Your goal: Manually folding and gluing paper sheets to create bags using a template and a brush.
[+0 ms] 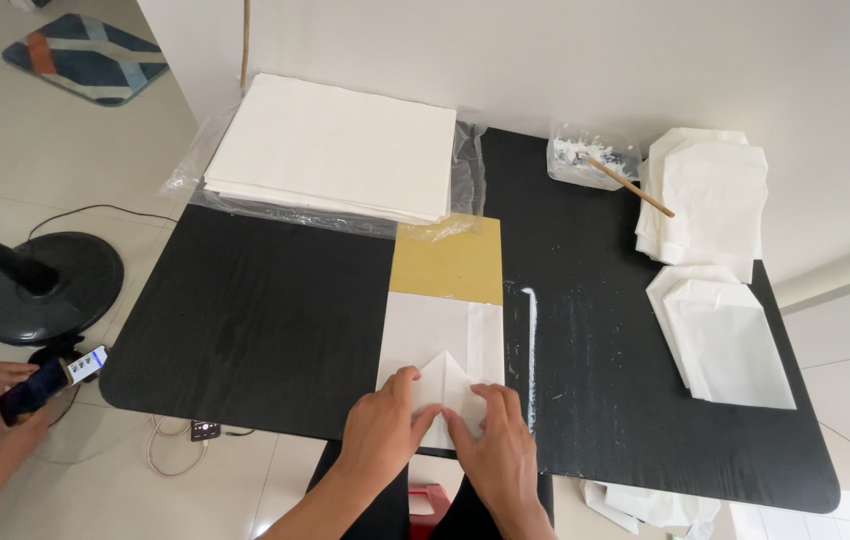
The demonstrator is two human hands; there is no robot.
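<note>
From the head camera I saw both hands low at the near edge of the black desk (245, 300). My left hand (380, 430) and right hand (498, 450) lay flat on a white paper sheet (435, 335), fingers spread and pressing, each grip holding nothing, only bearing down on the folded triangular flap (442, 378) at the sheet's near end. The sheet rested partly over a yellow board (445, 262). I judged the step in hand to be creasing that bottom fold; the next move seemed to call for steady pressure along the edges so the flap stayed square.

Further off lay a stack of white sheets (335, 145) in clear plastic, a glue tub (585, 160) with a brush, and finished paper bags (710, 200) to the right. Another person's hand held a phone (40, 385) at the left edge.
</note>
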